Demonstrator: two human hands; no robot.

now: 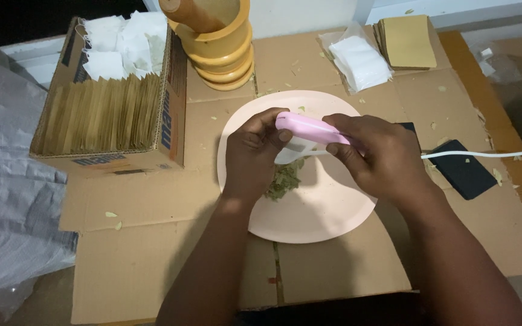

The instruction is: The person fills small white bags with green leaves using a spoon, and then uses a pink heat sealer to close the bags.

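A cardboard box (pixel 113 115) at the left holds upright brown packets and white sachets. Just right of it, at the back, stands a yellow wooden mortar (pixel 222 51). The left hand (pixel 252 154) pinches a small white bag (pixel 289 154) over the pink plate (pixel 315 214), above a heap of dried leaves (pixel 283 180). The right hand (pixel 379 157) closes around a pink sealer (pixel 309 128) clamped on the bag's top. White sachets (pixel 359 62), brown packets (pixel 405 41) and a black pad (pixel 465 169) lie further right.
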